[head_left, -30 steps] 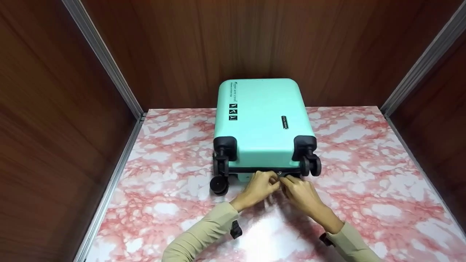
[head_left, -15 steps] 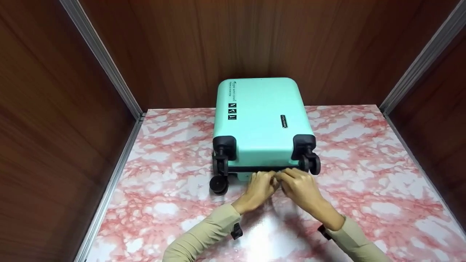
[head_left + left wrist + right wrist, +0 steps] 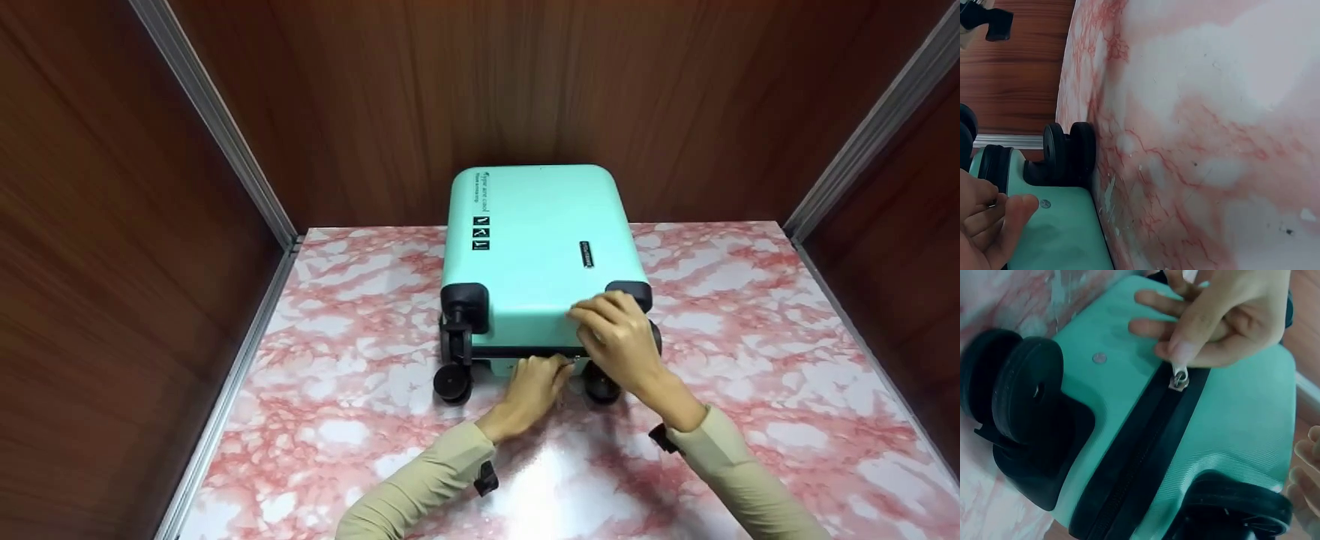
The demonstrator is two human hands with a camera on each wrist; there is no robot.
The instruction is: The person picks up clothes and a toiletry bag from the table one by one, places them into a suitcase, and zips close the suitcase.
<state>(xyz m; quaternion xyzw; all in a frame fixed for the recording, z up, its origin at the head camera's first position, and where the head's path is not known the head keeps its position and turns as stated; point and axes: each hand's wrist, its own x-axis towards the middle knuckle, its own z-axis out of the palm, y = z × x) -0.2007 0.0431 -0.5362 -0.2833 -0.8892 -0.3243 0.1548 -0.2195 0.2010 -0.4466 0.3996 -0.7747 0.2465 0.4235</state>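
A mint-green hard-shell suitcase (image 3: pixel 540 225) lies flat, its wheeled end facing me. Along that end runs a black zipper (image 3: pixel 1140 455). My left hand (image 3: pixel 534 391) pinches the metal zipper pull (image 3: pixel 1180 374) between thumb and index finger, right at the slider; its other fingers are loosely bent. My right hand (image 3: pixel 619 341) is raised in front of the suitcase's right corner, fingers relaxed and bent, holding nothing. It hides part of the upper right wheel. At the right edge of the right wrist view, its fingers (image 3: pixel 1306 484) show apart from the zipper.
Black caster wheels (image 3: pixel 452 382) stick out toward me on both sides of the zipper. The suitcase rests on a red-and-white marbled tabletop (image 3: pixel 360 315), close to the brown wood-grain back wall (image 3: pixel 360 112). Similar side walls with metal edge strips stand left and right.
My right hand has left the zipper beside the left hand and risen up and slightly right, in front of the suitcase corner. The left hand stays at the zipper pull.
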